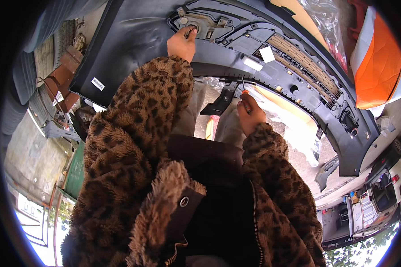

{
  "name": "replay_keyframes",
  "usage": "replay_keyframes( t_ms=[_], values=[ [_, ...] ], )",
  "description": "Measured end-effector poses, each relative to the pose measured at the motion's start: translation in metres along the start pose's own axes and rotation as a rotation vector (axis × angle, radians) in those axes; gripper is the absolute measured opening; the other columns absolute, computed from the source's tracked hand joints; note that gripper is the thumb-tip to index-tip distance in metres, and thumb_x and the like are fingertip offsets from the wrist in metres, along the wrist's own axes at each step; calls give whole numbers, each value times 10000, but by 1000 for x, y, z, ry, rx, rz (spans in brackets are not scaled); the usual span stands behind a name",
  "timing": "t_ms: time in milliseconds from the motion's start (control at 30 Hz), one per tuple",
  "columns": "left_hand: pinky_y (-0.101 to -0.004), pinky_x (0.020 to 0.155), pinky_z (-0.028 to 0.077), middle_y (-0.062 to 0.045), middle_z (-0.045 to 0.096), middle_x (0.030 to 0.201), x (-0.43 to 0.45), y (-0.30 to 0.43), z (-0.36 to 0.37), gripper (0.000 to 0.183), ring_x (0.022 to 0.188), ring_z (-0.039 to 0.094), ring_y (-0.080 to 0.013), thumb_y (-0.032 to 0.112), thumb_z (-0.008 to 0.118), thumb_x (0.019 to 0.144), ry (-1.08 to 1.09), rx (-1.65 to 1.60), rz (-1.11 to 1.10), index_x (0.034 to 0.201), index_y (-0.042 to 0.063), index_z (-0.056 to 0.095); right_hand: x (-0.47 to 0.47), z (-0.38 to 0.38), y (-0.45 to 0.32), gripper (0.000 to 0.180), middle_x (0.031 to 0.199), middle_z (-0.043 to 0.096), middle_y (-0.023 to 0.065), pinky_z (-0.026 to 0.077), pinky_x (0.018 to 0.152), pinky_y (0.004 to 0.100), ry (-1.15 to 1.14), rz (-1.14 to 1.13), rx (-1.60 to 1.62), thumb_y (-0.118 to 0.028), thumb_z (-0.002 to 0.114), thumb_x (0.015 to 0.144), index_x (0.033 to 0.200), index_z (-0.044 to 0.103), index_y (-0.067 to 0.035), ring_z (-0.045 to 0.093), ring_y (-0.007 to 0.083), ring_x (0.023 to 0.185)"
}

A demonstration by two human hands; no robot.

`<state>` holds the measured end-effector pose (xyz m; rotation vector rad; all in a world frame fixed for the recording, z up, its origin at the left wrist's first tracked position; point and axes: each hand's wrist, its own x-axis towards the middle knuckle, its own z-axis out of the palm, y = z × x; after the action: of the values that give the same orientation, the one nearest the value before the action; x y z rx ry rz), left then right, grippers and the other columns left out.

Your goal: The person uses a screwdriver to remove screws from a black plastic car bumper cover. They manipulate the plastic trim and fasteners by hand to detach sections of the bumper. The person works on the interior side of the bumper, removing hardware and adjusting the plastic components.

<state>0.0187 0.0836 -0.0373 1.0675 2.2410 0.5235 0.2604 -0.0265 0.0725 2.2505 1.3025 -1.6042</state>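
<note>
A dark plastic car bumper cover [217, 55] lies across in front of me with its inner side up. My left hand [181, 45] is at a lamp unit [205, 27] set in the bumper, thumb and fingers bent together at its round opening. Whether they pinch a small part there is hidden. My right hand [252, 113] holds a screwdriver with an orange handle [245, 92]. Its metal shaft points at the bumper's near toothed edge. Close to the tip, a black plastic bracket [222, 98] hangs from that edge, above my trousers.
A honeycomb grille [304, 63] is fitted in the bumper. Clear plastic wrap [297, 133] lies on the ground below. An orange-and-white package [377, 63] stands at right. Tyres [45, 60] are stacked at left. Another bumper piece [329, 172] and a parked vehicle [382, 193] are farther right.
</note>
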Motion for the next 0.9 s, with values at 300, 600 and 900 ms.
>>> replay_keyframes(
  t_ms=[300, 600, 900],
  values=[
    [-268, 640, 472, -66, 680, 766, 5, -45, -1, 245, 662, 588, -132, 218, 695, 847, 65, -434, -109, 990, 19, 701, 3, 5, -12, 304, 954, 670, 125, 486, 827, 316, -28, -91, -31, -235, 597, 879, 1160, 609, -120, 650, 240, 903],
    [-366, 715, 505, -190, 664, 878, -4, -21, -11, 365, 805, 639, -306, 298, 619, 888, -250, 117, 216, 1192, 95, 610, 1, 10, -28, 299, 1007, 654, 151, 495, 810, 394, 5, -215, 82, -239, 569, 880, 1171, 580, -168, 644, 310, 914],
    [-443, 723, 507, -224, 652, 885, -20, -20, -10, 303, 832, 633, -388, 237, 525, 920, -203, 118, 236, 1177, 97, 604, -22, -3, -48, 483, 1096, 624, 217, 494, 861, 393, 63, -319, 325, -179, 560, 889, 1333, 425, -46, 620, 351, 1019]
  ],
)
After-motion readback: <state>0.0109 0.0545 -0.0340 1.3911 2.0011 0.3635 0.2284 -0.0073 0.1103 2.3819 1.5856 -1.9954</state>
